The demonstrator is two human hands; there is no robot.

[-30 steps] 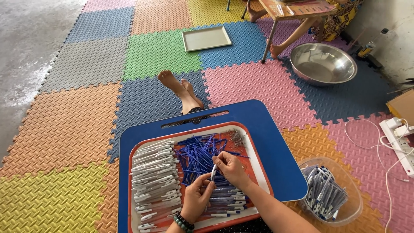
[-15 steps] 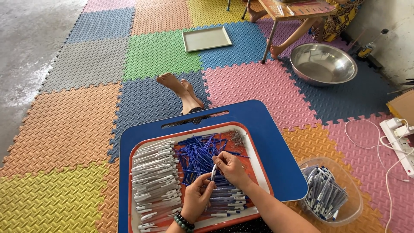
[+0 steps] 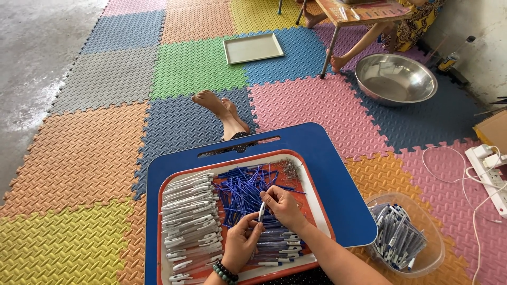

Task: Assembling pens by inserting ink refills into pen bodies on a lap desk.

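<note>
My left hand [image 3: 244, 240] and my right hand [image 3: 284, 206] meet over an orange tray [image 3: 311, 182] on a blue lap table [image 3: 327, 174]. Together they hold one white pen barrel [image 3: 261, 210], upright between the fingertips. In the tray lie rows of white pen barrels [image 3: 187, 214] on the left, a heap of blue refills [image 3: 243, 187] in the middle and a small pile of springs [image 3: 289, 169] at the far right corner. Finished pens [image 3: 280, 248] lie under my wrists.
A clear plastic bowl of pens [image 3: 404, 237] stands right of the table. My bare feet [image 3: 219, 105] stretch out on coloured foam mats. Farther off are a steel basin [image 3: 395, 78], a flat beige tray [image 3: 253, 48], a low wooden table with another person's legs [image 3: 364, 31] and a power strip [image 3: 488, 171].
</note>
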